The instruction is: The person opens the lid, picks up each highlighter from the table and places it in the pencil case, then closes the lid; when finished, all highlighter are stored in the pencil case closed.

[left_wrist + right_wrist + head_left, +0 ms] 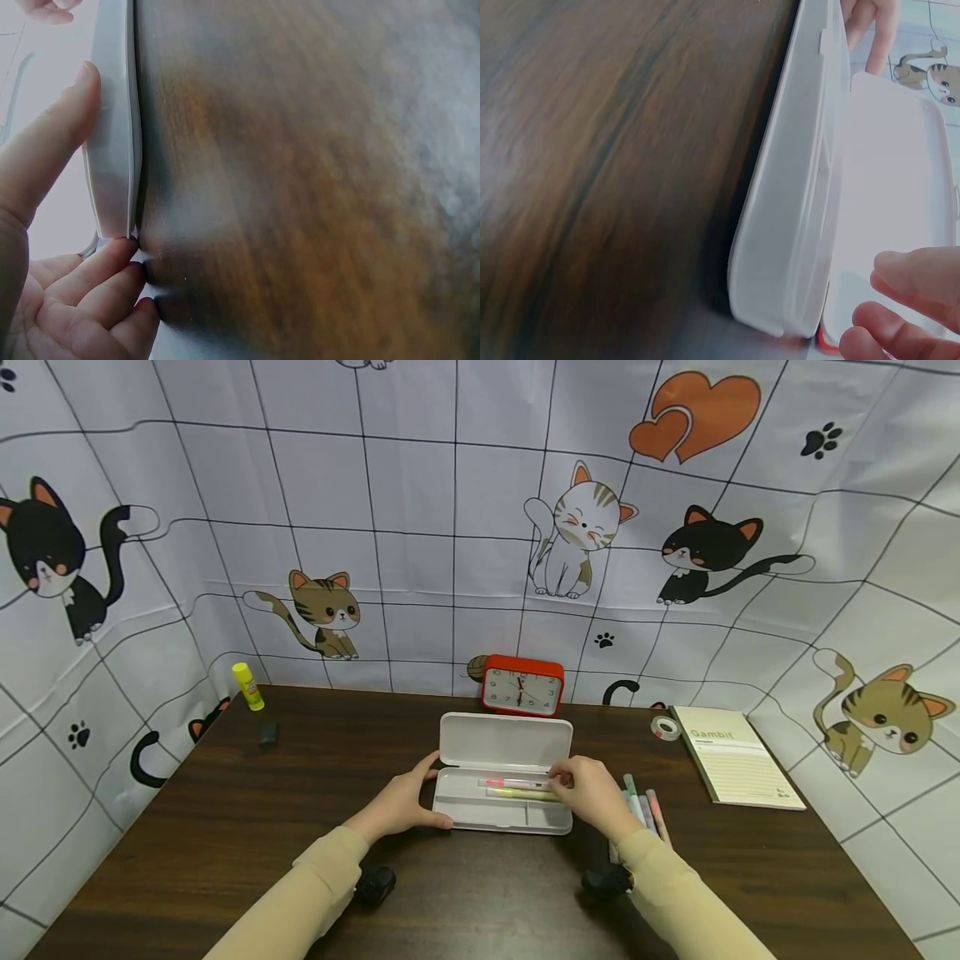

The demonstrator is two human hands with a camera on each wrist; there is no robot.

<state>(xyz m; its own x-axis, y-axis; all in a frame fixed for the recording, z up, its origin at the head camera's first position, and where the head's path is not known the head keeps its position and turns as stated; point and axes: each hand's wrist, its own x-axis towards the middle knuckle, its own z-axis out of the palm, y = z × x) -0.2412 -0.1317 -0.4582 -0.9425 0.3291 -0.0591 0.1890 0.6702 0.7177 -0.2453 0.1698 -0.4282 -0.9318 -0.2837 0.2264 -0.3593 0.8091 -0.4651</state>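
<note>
The white pencil case [480, 812] sits on the dark wooden counter [187, 860], its lid [504, 741] open toward the red clock [522, 685]. The left hand [399, 802] holds the left end of the case, fingers spread across it, with the thumb at the front corner and the other fingers around the end. Inside, a pink pen [498, 783] and a yellow pen [517, 794] lie side by side in the long rear section. The right hand [592, 795] is over their right ends, thumb and forefinger close together; whether they pinch a pen I cannot tell. More pens [655, 814] lie on the counter just beyond that hand, partly hidden by the forearm. Farther right are a tape roll [665, 728] and a notebook [738, 760].
</note>
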